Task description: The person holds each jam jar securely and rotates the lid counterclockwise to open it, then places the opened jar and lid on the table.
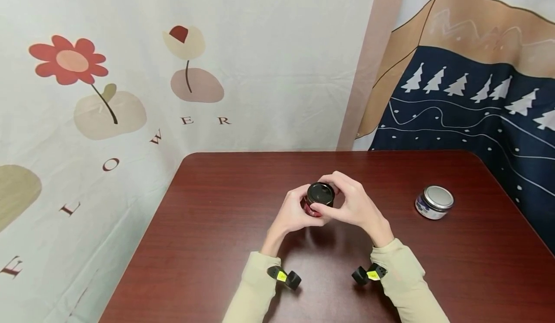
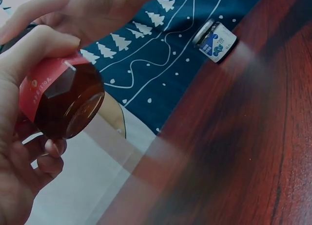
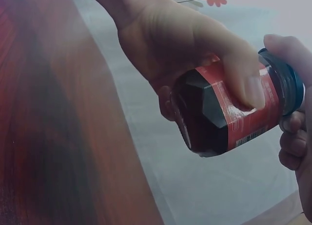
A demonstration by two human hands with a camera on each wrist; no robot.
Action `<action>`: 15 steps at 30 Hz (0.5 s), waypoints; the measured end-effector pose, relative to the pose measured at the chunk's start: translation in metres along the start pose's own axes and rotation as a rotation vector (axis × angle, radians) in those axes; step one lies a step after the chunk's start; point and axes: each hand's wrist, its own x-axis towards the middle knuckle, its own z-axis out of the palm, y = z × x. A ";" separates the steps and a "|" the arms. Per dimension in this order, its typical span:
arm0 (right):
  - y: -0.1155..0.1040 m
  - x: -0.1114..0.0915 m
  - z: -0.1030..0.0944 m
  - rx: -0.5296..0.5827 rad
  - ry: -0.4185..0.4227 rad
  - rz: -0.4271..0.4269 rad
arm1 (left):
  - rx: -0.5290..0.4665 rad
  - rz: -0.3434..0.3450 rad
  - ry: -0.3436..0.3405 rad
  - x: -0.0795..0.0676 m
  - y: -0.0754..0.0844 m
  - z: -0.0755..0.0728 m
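A dark glass jar [image 3: 209,108] with a red label and a black lid [image 1: 321,193] is held up above the table between both hands. My left hand [image 1: 297,213] grips the jar's body, its thumb lying across the red label in the right wrist view. My right hand [image 1: 356,206] holds the jar at its lid end, thumb on the near side and fingers bent round the far side. The jar's faceted brown base [image 2: 80,105] faces out in the left wrist view. Part of the lid is hidden by the fingers in the wrist views.
A second jar [image 1: 434,202], with a silver lid and a white and blue label, stands upright at the right of the dark red table [image 1: 195,246]. Printed cloths [image 1: 277,63] hang behind the table. Each sleeve has a black wrist camera strapped on.
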 end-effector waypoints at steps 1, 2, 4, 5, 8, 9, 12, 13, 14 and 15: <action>-0.001 0.000 0.000 0.004 -0.004 -0.006 | -0.023 -0.012 -0.018 0.000 0.001 -0.001; -0.001 0.001 0.000 0.009 -0.007 -0.011 | -0.046 -0.023 -0.037 0.000 0.001 -0.001; -0.002 0.001 -0.001 0.024 -0.012 -0.024 | -0.096 -0.045 -0.077 0.000 0.002 -0.002; -0.002 0.001 -0.001 0.032 -0.016 -0.029 | -0.114 -0.052 -0.094 -0.001 0.003 -0.003; -0.004 0.002 -0.001 0.063 -0.028 -0.041 | -0.160 -0.058 -0.136 -0.001 0.003 -0.005; -0.005 0.002 -0.001 0.072 -0.031 -0.045 | -0.168 -0.060 -0.146 -0.002 0.003 -0.006; -0.005 0.002 -0.001 0.079 -0.028 -0.048 | -0.165 -0.062 -0.143 -0.002 0.003 -0.006; -0.004 0.002 -0.001 0.073 -0.024 -0.044 | -0.156 -0.062 -0.132 -0.001 0.003 -0.006; -0.003 0.002 -0.001 0.062 -0.019 -0.039 | -0.143 -0.062 -0.117 -0.001 0.003 -0.006; -0.003 0.001 -0.001 0.048 -0.014 -0.032 | -0.127 -0.061 -0.097 -0.001 0.003 -0.005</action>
